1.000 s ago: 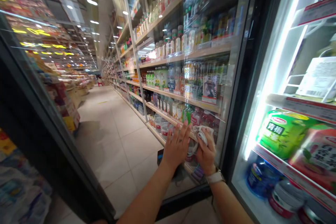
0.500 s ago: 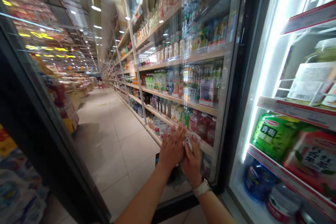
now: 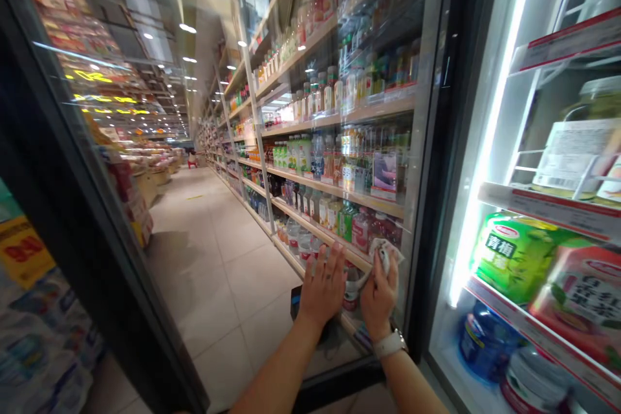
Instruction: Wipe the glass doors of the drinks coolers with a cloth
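Holding a cloth (image 3: pixel 384 255) to a glass fridge door (image 3: pixel 272 220)
My left grip (image 3: pixel 321 291) lies open on the glass, my right grip (image 3: pixel 379 297) closed on the cloth.

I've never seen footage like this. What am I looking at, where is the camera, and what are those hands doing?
There is no machine here: these are a person's two bare hands, filmed by one camera worn on their head, looking forward and down. The left hand lies flat on a glass cooler door in a shop aisle, holding nothing. The right hand, with a white watch on its wrist, grips a white cloth against the glass. Bottled drinks show on shelves in the glass; a green pack sits in the lit cooler at right.
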Tool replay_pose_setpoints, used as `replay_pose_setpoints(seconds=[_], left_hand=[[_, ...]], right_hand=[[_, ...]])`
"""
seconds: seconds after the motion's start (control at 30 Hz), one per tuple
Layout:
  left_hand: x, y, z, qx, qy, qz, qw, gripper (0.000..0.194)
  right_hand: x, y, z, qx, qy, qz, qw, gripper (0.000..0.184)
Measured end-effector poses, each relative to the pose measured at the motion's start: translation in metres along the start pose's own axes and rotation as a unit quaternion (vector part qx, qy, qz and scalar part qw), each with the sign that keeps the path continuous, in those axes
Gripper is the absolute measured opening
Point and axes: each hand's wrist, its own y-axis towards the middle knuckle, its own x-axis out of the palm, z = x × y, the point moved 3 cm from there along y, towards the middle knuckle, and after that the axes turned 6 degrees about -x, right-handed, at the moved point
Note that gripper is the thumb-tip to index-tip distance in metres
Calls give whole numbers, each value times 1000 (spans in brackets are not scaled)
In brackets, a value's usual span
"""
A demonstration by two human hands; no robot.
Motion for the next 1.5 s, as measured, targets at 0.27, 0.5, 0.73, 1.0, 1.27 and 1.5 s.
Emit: replay_pose_setpoints(seconds=[0.27, 0.5, 0.73, 1.0, 1.27, 1.5], left_hand=[[-2, 0, 1, -2, -11, 2, 1000, 62], [-1, 1, 1, -5, -13, 18, 1000, 61], [1, -2, 0, -1, -18, 3, 1000, 62], [-2, 1, 1, -4, -19, 14, 1000, 61], [-1, 1, 1, -4, -18, 10, 1000, 62], [-1, 0, 1, -3, -14, 7, 1000, 64]], right_hand=[[1, -5, 7, -107, 49, -28, 993, 45], [-11, 16, 28, 50, -22, 63, 997, 45], [10, -26, -15, -159, 73, -82, 981, 47], [-22, 34, 52, 4, -40, 50, 998, 48], [1, -5, 5, -63, 34, -21, 997, 49], [3, -12, 0, -166, 56, -78, 981, 47]])
